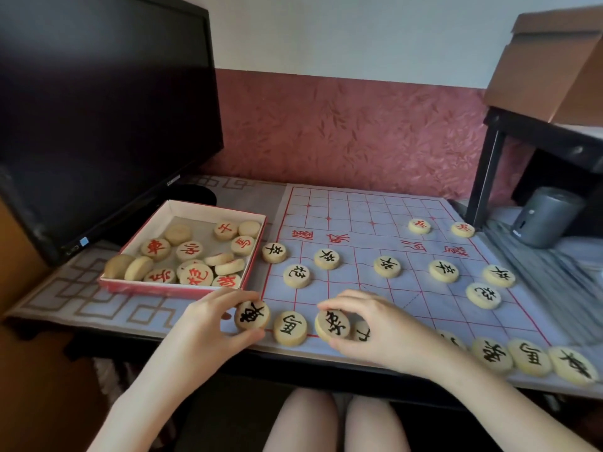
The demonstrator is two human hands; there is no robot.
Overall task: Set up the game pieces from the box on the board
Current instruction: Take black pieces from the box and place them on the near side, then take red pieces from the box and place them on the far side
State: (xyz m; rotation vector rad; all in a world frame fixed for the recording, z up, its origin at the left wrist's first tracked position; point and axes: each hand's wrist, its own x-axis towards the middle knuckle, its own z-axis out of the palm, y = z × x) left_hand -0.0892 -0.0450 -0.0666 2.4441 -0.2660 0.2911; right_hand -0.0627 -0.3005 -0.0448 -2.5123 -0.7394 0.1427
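Left hand (208, 324) at near edge, thumb and fingers pinching pale round wooden piece with black character (252, 315) over near-left corner of white paper board with red grid (408, 288). Just right, loose black-marked disc (289, 327) lying flat, then right hand (375, 331) gripping tilted black-marked piece (332, 323). Farther left, red-and-white cardboard box (156, 220) holding red-marked pieces (195, 275); more black-marked pieces (387, 266) across board's near half.

The thin paper board (408, 210) is pale bluish white, ruled with a red grid and red characters. On it lie pale round wooden discs with black characters (327, 258); two red-lettered pale discs (419, 226) lie at its far right. Left of the board, the shallow cardboard box (146, 287) is red outside and off-white inside, and its tan discs (156, 248) show red characters or blank faces. Under the board, a grey cloth (81, 298) carries a tan fret pattern. Behind the board, the maroon wall (359, 132) has a leaf print.
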